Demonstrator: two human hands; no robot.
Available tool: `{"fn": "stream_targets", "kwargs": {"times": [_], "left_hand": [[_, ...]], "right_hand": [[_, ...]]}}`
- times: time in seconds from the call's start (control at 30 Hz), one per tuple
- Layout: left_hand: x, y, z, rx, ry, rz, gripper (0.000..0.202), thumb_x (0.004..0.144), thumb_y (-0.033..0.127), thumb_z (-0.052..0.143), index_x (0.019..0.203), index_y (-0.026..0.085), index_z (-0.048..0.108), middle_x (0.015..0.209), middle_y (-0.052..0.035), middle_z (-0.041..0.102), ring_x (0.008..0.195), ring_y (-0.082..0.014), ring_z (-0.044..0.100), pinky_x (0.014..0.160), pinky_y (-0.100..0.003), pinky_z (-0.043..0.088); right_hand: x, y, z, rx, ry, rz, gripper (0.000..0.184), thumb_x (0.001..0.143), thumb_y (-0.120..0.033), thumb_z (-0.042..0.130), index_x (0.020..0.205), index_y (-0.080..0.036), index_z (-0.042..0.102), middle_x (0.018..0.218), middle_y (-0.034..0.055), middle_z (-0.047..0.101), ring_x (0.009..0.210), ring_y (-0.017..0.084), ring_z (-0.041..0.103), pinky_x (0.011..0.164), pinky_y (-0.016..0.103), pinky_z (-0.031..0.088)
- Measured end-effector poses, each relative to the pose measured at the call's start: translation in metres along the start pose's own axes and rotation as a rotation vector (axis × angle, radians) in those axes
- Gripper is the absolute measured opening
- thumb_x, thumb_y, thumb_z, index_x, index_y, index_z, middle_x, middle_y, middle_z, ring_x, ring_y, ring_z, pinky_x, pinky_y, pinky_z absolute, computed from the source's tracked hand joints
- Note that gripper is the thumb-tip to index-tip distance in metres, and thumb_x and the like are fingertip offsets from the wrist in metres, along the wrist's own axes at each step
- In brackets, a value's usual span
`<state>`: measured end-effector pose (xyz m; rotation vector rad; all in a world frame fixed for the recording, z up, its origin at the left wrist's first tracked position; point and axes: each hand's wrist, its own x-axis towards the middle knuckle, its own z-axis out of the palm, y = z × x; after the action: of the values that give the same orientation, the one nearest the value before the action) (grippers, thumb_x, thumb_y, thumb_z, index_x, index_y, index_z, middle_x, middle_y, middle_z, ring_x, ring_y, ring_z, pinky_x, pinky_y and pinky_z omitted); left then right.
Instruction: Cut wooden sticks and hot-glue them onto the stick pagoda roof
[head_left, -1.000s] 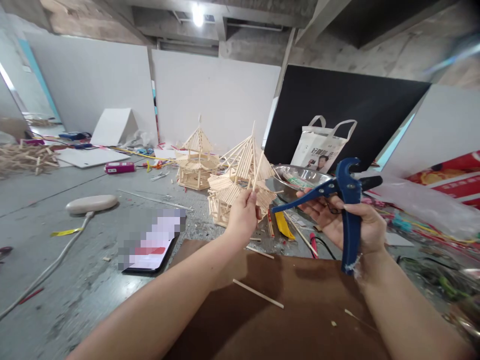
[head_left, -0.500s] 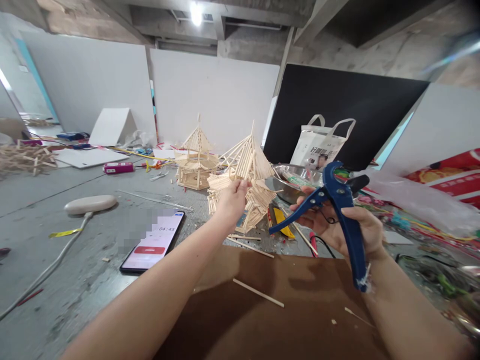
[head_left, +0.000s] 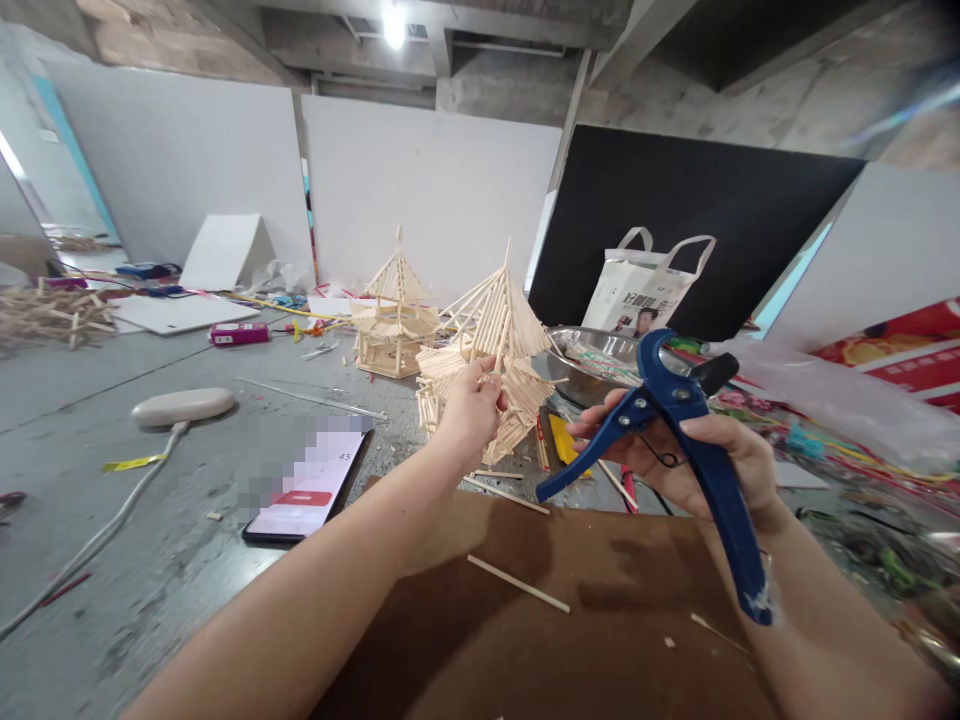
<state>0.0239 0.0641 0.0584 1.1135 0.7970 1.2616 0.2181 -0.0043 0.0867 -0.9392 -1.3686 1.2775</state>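
My left hand (head_left: 474,408) is closed in a pinch at the near side of a pavilion model made of thin wooden sticks (head_left: 517,325). A short thin wooden stick (head_left: 499,352) rises from between its fingertips, against the model's pointed roof; its lower end is hidden by the fingers. In my right hand (head_left: 724,465) is a blue pipe cutter (head_left: 675,390), its handles spread apart and its head up. A second, finished-looking stick pavilion (head_left: 395,320) stands behind, to the left.
A brown board (head_left: 525,650) with a loose stick (head_left: 517,583) lies in front of me. A phone (head_left: 311,490) and white cabled device (head_left: 184,406) are left. A metal bowl (head_left: 581,385) and a printed bag (head_left: 637,290) stand behind the cutter.
My left hand has turned slightly and drawn a little lower, so the stick at its fingertips shows more. The cutter's handles have spread wider, its lower end swinging right and down.
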Motion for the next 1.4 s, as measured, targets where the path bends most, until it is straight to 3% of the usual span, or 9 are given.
{"fn": "stream_targets", "kwargs": {"times": [0.2,0.5,0.8,1.4], "left_hand": [[-0.0002,-0.0025,-0.0002,-0.073,-0.020,-0.025,0.034,0.082,0.026,0.039,0.116,0.024,0.037,0.051,0.0088,0.034,0.029,-0.0006,0.021,0.031,-0.014,0.014],[0.0009,-0.0037,-0.0012,-0.108,-0.006,-0.019,0.036,0.082,0.023,0.040,0.118,0.022,0.040,0.048,0.0091,0.029,0.031,-0.0011,0.018,0.031,-0.014,0.013],[0.0011,-0.0054,-0.0017,-0.126,-0.006,-0.053,0.040,0.081,0.030,0.043,0.121,0.025,0.040,0.048,0.0095,0.025,0.031,-0.0007,0.016,0.032,-0.014,0.011],[0.0028,-0.0062,-0.0035,-0.201,-0.066,-0.079,0.045,0.078,0.032,0.046,0.122,0.028,0.037,0.049,0.0100,0.023,0.030,-0.0007,0.016,0.032,-0.013,0.011]], "right_hand": [[0.0008,0.0012,0.0011,0.079,0.038,0.049,0.041,0.063,-0.032,0.037,0.097,-0.023,0.056,0.097,0.0049,0.063,0.096,0.027,0.055,0.086,0.045,0.039],[0.0014,0.0042,-0.0026,0.192,-0.005,0.058,0.039,0.064,-0.030,0.039,0.097,-0.021,0.058,0.097,0.0059,0.063,0.098,0.027,0.054,0.086,0.043,0.038],[0.0024,0.0052,-0.0039,0.062,-0.022,0.057,0.043,0.063,-0.036,0.037,0.098,-0.021,0.056,0.096,0.0068,0.062,0.098,0.028,0.054,0.087,0.044,0.037],[0.0021,0.0058,-0.0025,0.148,-0.097,0.071,0.041,0.063,-0.032,0.039,0.099,-0.020,0.056,0.097,0.0076,0.062,0.096,0.027,0.055,0.088,0.044,0.036]]}}
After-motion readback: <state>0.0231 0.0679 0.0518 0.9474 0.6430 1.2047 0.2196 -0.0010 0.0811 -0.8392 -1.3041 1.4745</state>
